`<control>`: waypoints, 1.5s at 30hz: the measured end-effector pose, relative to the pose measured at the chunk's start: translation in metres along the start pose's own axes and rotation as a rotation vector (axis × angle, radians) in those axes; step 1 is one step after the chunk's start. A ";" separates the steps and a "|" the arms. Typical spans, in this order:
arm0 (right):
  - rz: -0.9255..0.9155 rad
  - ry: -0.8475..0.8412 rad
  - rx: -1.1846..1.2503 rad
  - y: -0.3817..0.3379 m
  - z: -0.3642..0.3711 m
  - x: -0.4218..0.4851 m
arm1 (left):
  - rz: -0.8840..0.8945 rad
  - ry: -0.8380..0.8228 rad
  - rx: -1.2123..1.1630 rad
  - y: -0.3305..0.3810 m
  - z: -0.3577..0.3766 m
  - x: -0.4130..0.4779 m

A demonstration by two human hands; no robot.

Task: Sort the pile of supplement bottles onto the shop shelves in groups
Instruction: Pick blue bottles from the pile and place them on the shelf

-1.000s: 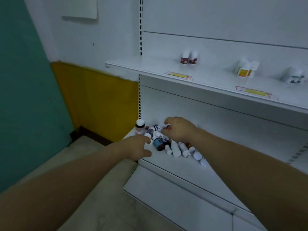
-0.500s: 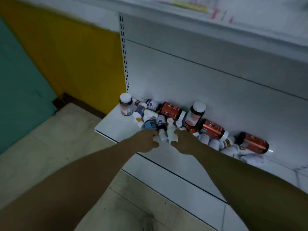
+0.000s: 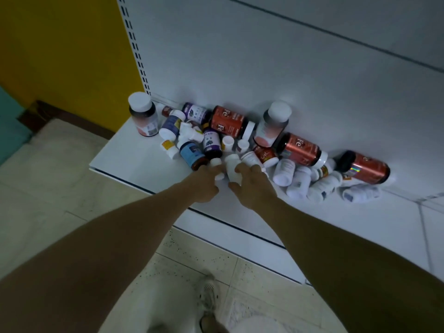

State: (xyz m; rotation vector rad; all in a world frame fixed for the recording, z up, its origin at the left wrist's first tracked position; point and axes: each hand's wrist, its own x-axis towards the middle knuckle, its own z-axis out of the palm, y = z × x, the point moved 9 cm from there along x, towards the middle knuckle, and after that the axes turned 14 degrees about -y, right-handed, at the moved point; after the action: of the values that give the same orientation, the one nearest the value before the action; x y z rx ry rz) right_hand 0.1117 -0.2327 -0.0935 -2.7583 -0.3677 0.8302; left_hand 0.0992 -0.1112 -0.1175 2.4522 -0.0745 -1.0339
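Since half a second ago both hands have stayed close together at the near edge of the pile (image 3: 242,146), while the view has dropped closer and the upper shelf has gone from sight. The left hand (image 3: 204,186) reaches forward, back upward, its fingers (image 3: 211,171) curled to pinch a small white bottle (image 3: 215,162). Just beside it, the right hand (image 3: 254,188) closes thumb and forefinger round a slim white bottle (image 3: 231,168) lying on the bottom shelf (image 3: 134,157). Just beyond the fingertips lie a blue-labelled bottle (image 3: 191,152) and a purple-labelled bottle (image 3: 212,143). Farther back, against the rear panel, two red bottles (image 3: 228,121) read "Fe". Right of the fingers, white bottles (image 3: 300,181) lie heaped, their print too small to read.
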 end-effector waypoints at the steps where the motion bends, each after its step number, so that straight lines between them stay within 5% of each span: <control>1: 0.009 0.011 -0.021 0.000 0.002 -0.001 | 0.008 0.023 0.019 0.000 0.002 -0.002; 11: 0.161 -0.001 0.375 0.016 0.016 -0.023 | -0.008 0.325 0.089 -0.008 0.000 -0.022; 14: 0.203 -0.111 0.560 0.021 0.030 -0.034 | 0.031 0.314 -0.474 -0.025 0.001 -0.040; 18: 0.163 -0.208 1.526 0.011 0.043 -0.083 | 0.123 0.167 -1.442 -0.027 0.014 -0.088; 23: -0.222 -0.296 2.109 -0.043 0.029 -0.158 | 0.312 0.039 -1.770 -0.004 0.008 -0.176; 26: -0.350 -0.244 2.177 -0.077 0.009 -0.193 | 0.400 -0.001 -1.769 0.006 0.000 -0.219; 33: -0.393 0.161 2.000 -0.125 -0.046 -0.265 | 0.613 -0.078 -1.736 0.041 -0.028 -0.306; 45: -0.622 0.399 1.968 -0.133 -0.114 -0.386 | 0.914 -0.169 -1.521 0.132 -0.045 -0.407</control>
State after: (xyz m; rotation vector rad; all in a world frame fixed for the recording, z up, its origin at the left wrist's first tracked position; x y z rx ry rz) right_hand -0.1579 -0.2426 0.2334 -0.7950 -0.1123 0.1178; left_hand -0.1434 -0.1172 0.2377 0.7595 -0.2932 -0.4702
